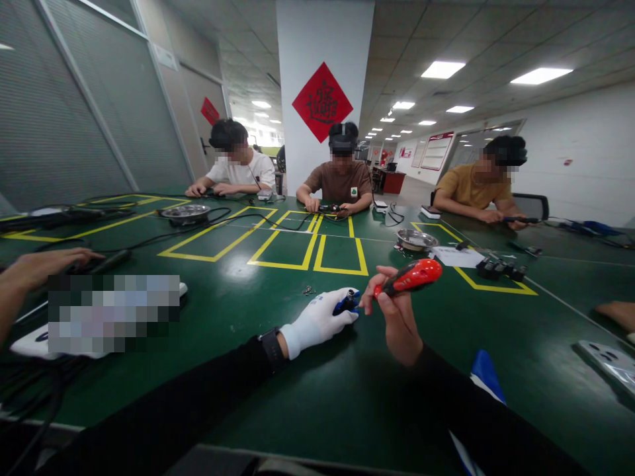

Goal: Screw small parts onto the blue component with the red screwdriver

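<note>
My left hand (320, 320), in a white glove with blue on the fingers, is closed around a small dark cylindrical part (350, 299) whose round end points up; most of it is hidden. Just to its right is my bare right hand (399, 324), gripping a red and black screwdriver (415, 275) by the handle. The handle's thick end points right, and its tip side faces the left hand; I cannot make out the shaft. A few tiny metal pieces, apparently screws (308, 290), lie on the green table (238, 396) beyond the glove.
Yellow tape (342, 270) marks rectangles. A metal bowl (417, 241), white paper (454, 256) and several black parts (501, 268) lie right; another bowl (185, 213) stands left. A blue-white glove (487, 375) is by my right arm, a phone (609, 362) farther right. Co-workers sit around.
</note>
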Action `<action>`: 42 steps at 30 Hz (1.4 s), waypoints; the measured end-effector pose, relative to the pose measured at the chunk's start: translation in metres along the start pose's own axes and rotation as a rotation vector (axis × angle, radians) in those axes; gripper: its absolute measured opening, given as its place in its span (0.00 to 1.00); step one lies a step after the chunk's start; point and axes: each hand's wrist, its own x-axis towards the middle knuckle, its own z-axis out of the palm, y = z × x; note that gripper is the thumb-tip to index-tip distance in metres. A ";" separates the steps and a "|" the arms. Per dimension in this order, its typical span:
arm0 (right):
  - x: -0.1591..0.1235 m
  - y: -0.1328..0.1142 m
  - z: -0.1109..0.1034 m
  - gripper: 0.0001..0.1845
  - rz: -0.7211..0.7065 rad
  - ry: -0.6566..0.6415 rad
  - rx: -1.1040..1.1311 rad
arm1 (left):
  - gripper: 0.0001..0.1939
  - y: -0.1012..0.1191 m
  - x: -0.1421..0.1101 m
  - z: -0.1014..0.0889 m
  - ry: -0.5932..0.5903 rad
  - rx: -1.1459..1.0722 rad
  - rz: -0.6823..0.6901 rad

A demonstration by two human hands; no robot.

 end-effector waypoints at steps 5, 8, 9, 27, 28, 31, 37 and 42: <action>0.000 -0.002 -0.001 0.15 -0.013 0.018 -0.115 | 0.16 -0.002 0.002 0.001 0.004 0.009 0.021; 0.001 -0.004 -0.001 0.08 -0.040 0.039 -0.151 | 0.16 -0.004 0.002 0.002 0.006 0.000 0.023; 0.001 -0.005 -0.001 0.06 -0.038 0.047 -0.140 | 0.15 -0.004 0.002 0.003 0.009 -0.002 0.023; 0.004 -0.009 0.000 0.05 0.045 0.142 -0.083 | 0.19 0.001 0.000 -0.001 0.013 0.004 0.004; 0.004 -0.010 0.001 0.04 0.050 0.131 -0.064 | 0.19 0.000 0.000 -0.001 0.006 0.002 0.003; 0.002 -0.010 0.005 0.11 0.055 0.121 0.018 | 0.20 -0.001 0.000 0.000 -0.025 -0.011 -0.032; 0.002 -0.008 0.004 0.17 0.047 0.145 0.058 | 0.20 -0.002 0.000 0.000 -0.012 -0.023 -0.031; 0.002 -0.013 0.000 0.09 0.026 0.085 -0.090 | 0.18 -0.002 0.001 0.001 -0.013 -0.034 -0.004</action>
